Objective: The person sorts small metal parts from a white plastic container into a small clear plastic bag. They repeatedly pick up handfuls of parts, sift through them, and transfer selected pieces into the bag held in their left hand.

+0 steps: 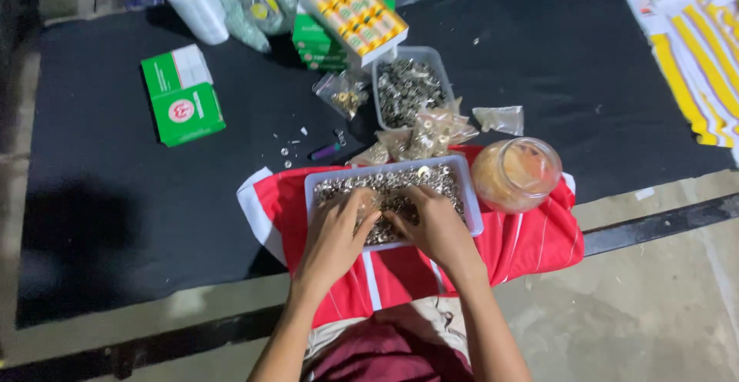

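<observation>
While both hands work in the clear rectangular plastic tray (469, 197) of small silver metal rings (385, 184) at 6 o'clock on the red cloth | left hand (335, 236) fingers curled, pressed into rings | right hand (435, 224) likewise; pinch cannot tell | amber round jar (516, 174) at tray's 3 o'clock | second ring tray (406, 86) at 12 o'clock.

Tray of small metal parts on a cloth, close in front of the person.

The tray (392, 197) sits on a folded cloth (531, 247) at the mat's (115, 197) near edge; both hands, left hand (335, 236) and right hand (435, 224), rest in it side by side. A jar (517, 173) stands just right of it. Behind lie small bags (419, 136), then a second tub (408, 86); a carton (183, 93) lies far left, a roll (195, 1) and boxes (354, 13) at the back.
</observation>
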